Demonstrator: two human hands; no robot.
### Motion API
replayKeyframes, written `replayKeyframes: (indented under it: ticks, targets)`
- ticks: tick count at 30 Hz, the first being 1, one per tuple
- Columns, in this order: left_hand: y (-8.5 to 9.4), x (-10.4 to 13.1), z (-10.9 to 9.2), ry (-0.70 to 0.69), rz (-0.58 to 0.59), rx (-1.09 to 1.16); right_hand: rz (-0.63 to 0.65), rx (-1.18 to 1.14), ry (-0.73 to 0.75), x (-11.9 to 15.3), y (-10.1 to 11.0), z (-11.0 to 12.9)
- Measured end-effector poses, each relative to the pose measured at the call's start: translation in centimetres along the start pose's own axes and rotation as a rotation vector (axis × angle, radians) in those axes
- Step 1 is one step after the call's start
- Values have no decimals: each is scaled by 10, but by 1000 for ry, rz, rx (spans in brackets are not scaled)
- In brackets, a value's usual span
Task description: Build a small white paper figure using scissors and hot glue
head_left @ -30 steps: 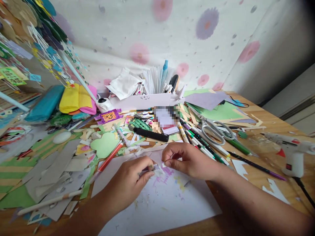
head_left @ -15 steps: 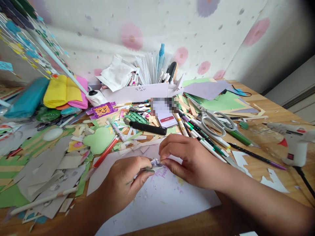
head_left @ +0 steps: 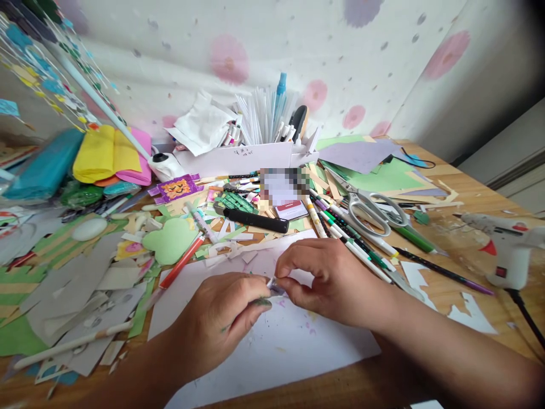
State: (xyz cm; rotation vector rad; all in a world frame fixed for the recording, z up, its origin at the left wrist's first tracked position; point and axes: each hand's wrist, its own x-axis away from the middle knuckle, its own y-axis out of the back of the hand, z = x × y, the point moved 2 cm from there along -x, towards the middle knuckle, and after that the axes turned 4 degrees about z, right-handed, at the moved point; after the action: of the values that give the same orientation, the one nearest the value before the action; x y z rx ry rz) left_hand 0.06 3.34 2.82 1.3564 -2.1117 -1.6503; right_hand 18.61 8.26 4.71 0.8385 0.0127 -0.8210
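Both hands meet above a white sheet of paper (head_left: 272, 352) that bears purple and yellow marks. My left hand (head_left: 227, 312) pinches a small whitish-purple piece (head_left: 275, 286) between thumb and forefinger; the thumb has a dark green smudge. From the other side, my right hand (head_left: 327, 281) has its thumb and forefinger closed on the same piece. The fingers cover most of the piece, so its shape is unclear. Behind the hands lie a black-handled cutter (head_left: 255, 220) and a phone (head_left: 292, 209).
Silver scissors (head_left: 368, 210) and several markers lie behind my right hand. A white glue gun (head_left: 511, 247) stands at the far right. Paper scraps (head_left: 85, 284) and a red marker (head_left: 182, 262) are at the left. A white box (head_left: 238, 161) holds clear sticks.
The fingertips of both hands have shifted slightly around the small piece, and less of it shows between them. The view has moved a little.
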Motion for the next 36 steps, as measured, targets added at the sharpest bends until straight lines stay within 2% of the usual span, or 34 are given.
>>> replayKeyframes:
  ticks: [4, 7, 11, 13, 18, 28, 36]
  targets:
    - [0, 1, 0, 23, -5, 51, -24, -55, -16, 0, -1, 2]
    - [1, 4, 1, 82, -27, 191, -60, -44, 25, 0, -2, 3]
    - [1, 3, 8, 337, -132, 582, -94, -41, 109, 0, -3, 6]
    - [0, -1, 10, 426, -173, 644, -94, -17, 144, 0, -4, 7]
    - [0, -13, 5, 396, -78, 508, -125, 54, 172, 0, -9, 9]
    - [-1, -12, 3, 494, -98, 422, -188, 74, 94, -2, -14, 6]
    - [1, -8, 5, 537, -95, 369, -201, 249, 164, -2, -21, 10]
